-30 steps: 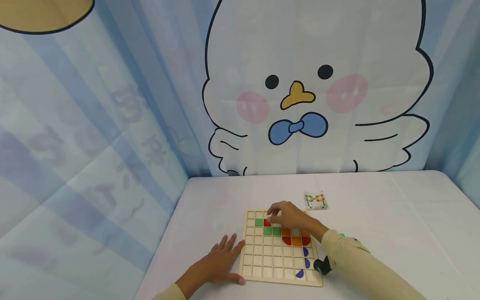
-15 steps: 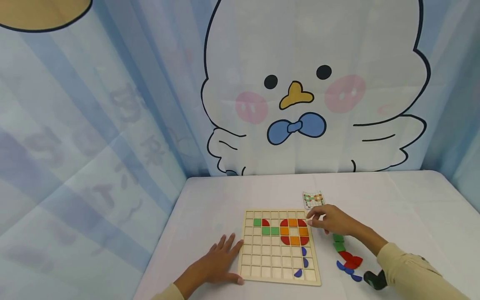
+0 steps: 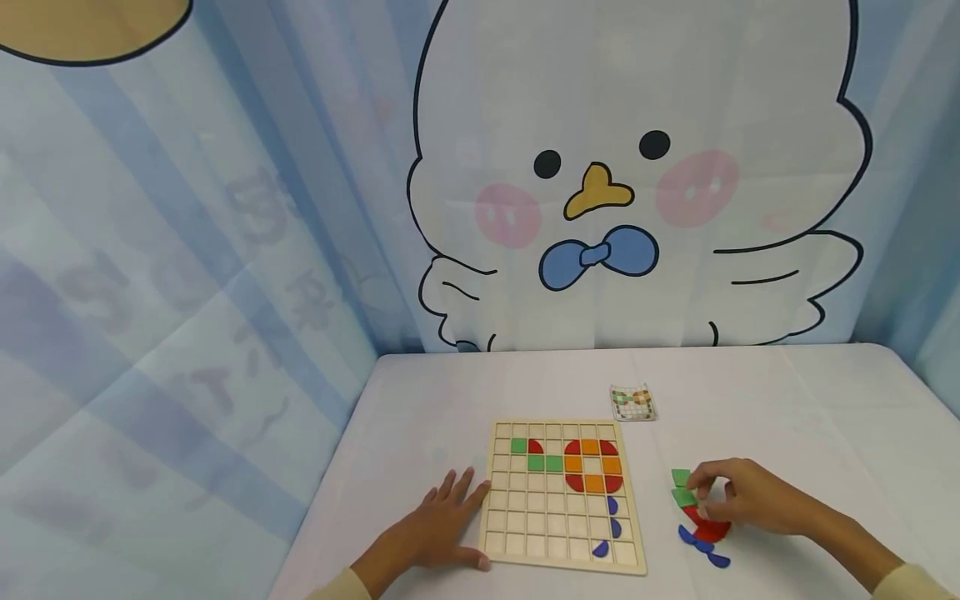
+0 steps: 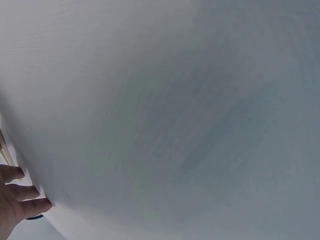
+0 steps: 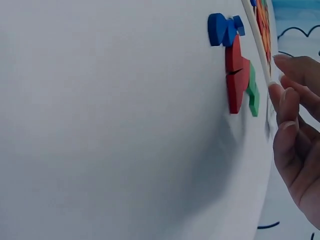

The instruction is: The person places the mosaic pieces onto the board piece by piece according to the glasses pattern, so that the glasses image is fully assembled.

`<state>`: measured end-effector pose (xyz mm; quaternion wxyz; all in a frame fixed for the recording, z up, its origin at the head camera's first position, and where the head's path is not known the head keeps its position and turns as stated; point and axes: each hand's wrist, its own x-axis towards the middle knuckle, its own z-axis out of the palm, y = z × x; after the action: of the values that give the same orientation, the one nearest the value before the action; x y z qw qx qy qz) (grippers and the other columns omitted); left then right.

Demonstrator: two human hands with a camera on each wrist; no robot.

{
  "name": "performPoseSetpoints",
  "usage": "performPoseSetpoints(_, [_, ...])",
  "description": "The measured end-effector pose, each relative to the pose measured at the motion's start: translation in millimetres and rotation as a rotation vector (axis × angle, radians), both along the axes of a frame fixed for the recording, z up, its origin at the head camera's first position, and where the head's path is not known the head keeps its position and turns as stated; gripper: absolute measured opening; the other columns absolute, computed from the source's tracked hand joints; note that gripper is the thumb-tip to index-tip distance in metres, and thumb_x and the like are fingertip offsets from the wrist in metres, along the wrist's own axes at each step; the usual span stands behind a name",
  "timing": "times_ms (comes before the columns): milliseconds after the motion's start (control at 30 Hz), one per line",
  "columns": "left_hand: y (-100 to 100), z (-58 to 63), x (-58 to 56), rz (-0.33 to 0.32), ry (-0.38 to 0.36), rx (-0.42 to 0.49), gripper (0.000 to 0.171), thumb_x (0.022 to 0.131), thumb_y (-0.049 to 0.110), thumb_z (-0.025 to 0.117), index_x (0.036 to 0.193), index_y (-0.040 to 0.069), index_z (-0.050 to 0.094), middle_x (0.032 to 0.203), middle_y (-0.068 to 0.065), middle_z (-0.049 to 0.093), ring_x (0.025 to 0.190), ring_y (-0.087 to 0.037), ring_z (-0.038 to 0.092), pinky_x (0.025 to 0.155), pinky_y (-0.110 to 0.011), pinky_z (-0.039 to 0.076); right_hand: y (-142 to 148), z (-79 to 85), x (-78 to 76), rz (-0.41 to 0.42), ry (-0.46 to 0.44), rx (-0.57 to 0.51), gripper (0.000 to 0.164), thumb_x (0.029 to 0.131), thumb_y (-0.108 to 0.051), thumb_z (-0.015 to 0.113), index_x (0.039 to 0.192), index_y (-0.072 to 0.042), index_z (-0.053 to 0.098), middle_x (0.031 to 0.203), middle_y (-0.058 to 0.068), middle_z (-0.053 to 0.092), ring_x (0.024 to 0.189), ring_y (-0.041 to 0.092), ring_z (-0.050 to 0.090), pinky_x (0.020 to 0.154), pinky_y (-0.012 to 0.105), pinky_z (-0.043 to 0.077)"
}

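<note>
My left hand (image 3: 447,518) lies on the table with fingers spread, its fingertips at the left edge of a wooden grid board (image 3: 517,523). Green, red and orange tiles fill cells in the board's upper part, and blue pieces (image 3: 615,528) sit down its right side. To the right, my right hand (image 3: 761,497) hovers over loose pieces, thumb and fingers bent. In the right wrist view, nothing shows between its fingertips. Beneath it are green pieces (image 3: 681,477), red pieces (image 3: 712,532), partly covered by the hand in the head view, and blue pieces (image 3: 703,547).
A small pattern card (image 3: 632,403) lies behind the board's back right corner. The white table (image 3: 442,408) runs back to a curtain (image 3: 600,308) printed with a cartoon bird.
My right hand has moved from over the board's upper left to the right, over the loose pieces. The red quarter tile near it stays in its cell. My left hand has not moved.
</note>
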<state>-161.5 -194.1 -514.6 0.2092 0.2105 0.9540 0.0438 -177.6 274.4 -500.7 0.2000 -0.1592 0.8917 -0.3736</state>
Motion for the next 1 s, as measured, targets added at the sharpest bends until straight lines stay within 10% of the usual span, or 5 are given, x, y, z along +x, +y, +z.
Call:
performPoseSetpoints(333, [0,-2.5,-0.6,-0.013,0.014,-0.011,0.107,0.075,0.081,0.062,0.161,0.028,0.024,0.169,-0.012,0.017,0.153,-0.042,0.019,0.115,-0.062,0.032,26,-23.4,26.6,-0.024,0.097,0.092,0.035,0.079,-0.036,0.085,0.105,-0.016,0.073,0.096,-0.007,0.065,0.080,-0.004,0.050,0.067,0.017,0.046])
performPoseSetpoints(1000, [-2,-4.6,0.2,-0.004,0.005,-0.009,0.108,0.074,0.082,0.061,0.161,0.030,0.024,0.169,-0.011,0.017,0.153,-0.042,0.018,0.115,-0.062,0.032,23,-32.1,31.9,-0.105,0.132,0.120,0.026,0.083,-0.022,0.082,0.104,-0.013,0.070,0.097,-0.004,0.063,0.071,0.001,0.044,0.063,0.017,0.045])
